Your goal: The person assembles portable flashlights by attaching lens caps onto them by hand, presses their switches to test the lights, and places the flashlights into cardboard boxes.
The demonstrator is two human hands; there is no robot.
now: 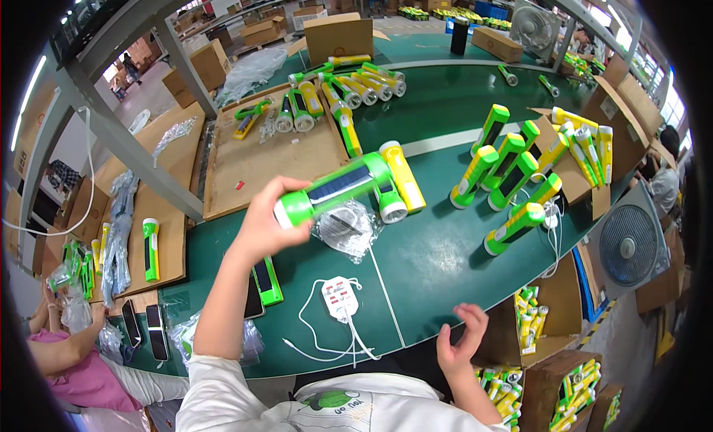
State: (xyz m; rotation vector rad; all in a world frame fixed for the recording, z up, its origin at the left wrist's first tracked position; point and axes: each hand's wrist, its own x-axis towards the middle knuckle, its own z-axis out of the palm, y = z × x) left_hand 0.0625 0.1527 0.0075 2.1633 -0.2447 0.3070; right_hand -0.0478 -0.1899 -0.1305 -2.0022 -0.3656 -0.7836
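My left hand (269, 218) is wrapped round one end of a green flashlight (343, 184) with a dark solar panel on its side. It is held slantwise above the table, slightly blurred. Just beyond it lie a yellow flashlight (403, 178) and another green flashlight (391, 203). Below its middle, a crumpled clear plastic bag (346, 230) rests on the green table (438, 283). My right hand (462, 335) is by the near table edge, fingers apart and curled slightly, holding nothing. Between my hands sits a white multi-socket charger (339, 298) with white cables.
Several flashlights (475, 176) stand upright at the right, before an open carton (579, 153) of more. A wooden board (275, 168) with flashlights lies at the far left. Phones (157, 332) lie near a co-worker's arm (74, 346). A fan (627, 242) stands beyond the right edge.
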